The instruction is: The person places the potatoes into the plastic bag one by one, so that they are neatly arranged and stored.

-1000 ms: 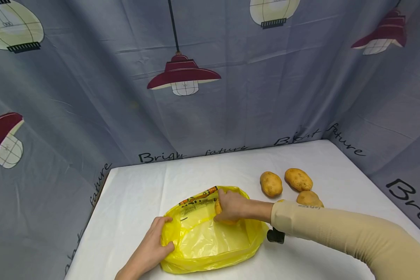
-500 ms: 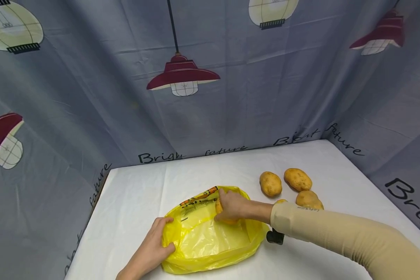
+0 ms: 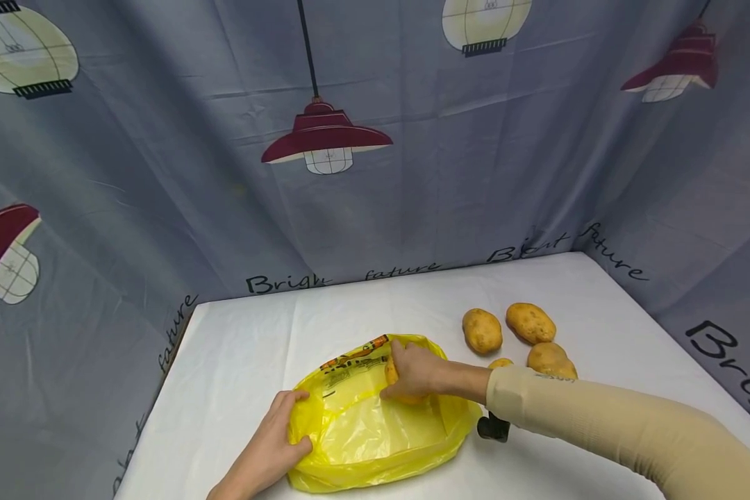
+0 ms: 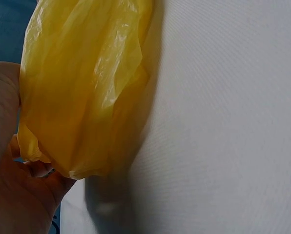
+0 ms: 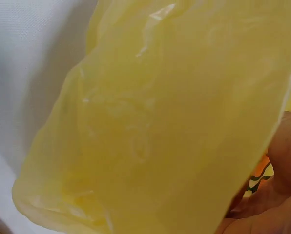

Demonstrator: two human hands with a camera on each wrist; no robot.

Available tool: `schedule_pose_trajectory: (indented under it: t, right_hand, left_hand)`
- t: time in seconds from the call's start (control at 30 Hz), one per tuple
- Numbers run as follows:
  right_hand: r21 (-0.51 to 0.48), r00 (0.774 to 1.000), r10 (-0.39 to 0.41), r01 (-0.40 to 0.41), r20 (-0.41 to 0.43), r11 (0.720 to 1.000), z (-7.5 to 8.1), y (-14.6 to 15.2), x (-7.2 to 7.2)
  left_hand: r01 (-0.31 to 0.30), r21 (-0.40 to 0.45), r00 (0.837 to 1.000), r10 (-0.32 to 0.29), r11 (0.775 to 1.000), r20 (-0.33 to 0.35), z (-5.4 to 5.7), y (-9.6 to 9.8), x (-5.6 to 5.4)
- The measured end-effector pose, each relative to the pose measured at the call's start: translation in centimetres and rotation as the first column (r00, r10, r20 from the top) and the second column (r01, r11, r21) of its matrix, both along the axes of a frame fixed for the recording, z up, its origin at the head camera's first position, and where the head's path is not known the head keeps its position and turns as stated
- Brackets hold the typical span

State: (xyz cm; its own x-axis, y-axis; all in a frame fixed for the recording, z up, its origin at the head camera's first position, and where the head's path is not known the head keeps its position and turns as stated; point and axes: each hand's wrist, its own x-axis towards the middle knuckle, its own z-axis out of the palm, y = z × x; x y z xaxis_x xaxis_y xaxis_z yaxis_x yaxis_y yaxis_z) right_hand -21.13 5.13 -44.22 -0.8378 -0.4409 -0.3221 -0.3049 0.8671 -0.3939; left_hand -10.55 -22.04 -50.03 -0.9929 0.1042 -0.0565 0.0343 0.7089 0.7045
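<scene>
A yellow plastic bag [image 3: 375,434] lies on the white-covered table with its mouth spread wide. My left hand [image 3: 267,444] grips its left rim, thumb inside and fingers around the outside; the left wrist view shows the crumpled side of the bag [image 4: 87,87] between thumb and fingers. Reaching in over the right rim, my right hand [image 3: 417,371] holds a potato [image 3: 390,373] inside the bag, mostly covered by the fingers. From the right wrist, the bag's wall [image 5: 165,117] fills the view and hides the potato, with part of the right hand [image 5: 272,195] at the edge.
Several potatoes lie right of the bag: one potato [image 3: 482,331] behind the forearm, another potato [image 3: 530,322] farther back, a third potato [image 3: 551,360] and a partly hidden potato [image 3: 500,363] by the sleeve [image 3: 600,410]. A grey printed curtain [image 3: 375,208] borders the table [image 3: 244,347].
</scene>
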Motion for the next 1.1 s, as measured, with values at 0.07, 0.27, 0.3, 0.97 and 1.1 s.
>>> schedule_pose_trajectory:
  t: [0.07, 0.27, 0.3, 0.97, 1.1]
  right_hand:
    - [0.006, 1.0, 0.003, -0.003, 0.0, 1.0, 0.1, 0.1, 0.1]
    - [0.028, 1.0, 0.01, -0.01, -0.004, 1.0, 0.3, 0.2, 0.4]
    - [0.032, 1.0, 0.009, -0.009, -0.002, 0.999, 0.4, 0.2, 0.4]
    - [-0.026, 0.996, 0.076, -0.074, 0.049, 0.997, 6.5, 2.2, 0.9]
    - [-0.065, 0.996, 0.068, -0.065, 0.05, 0.996, 7.5, 3.3, 1.0]
  left_hand:
    - [0.002, -0.005, 1.0, -0.002, 1.0, 0.001, 0.0, 0.0, 0.0]
    - [0.005, -0.019, 1.0, -0.005, 1.0, -0.005, -0.2, 0.1, 0.0]
    - [0.006, -0.019, 1.0, -0.006, 1.0, -0.006, -0.2, 0.2, 0.0]
    - [0.003, -0.006, 0.999, -0.004, 1.0, -0.032, -0.2, 0.2, -0.1]
    - [0.002, -0.01, 1.0, -0.003, 1.0, -0.026, -0.1, 0.3, -0.1]
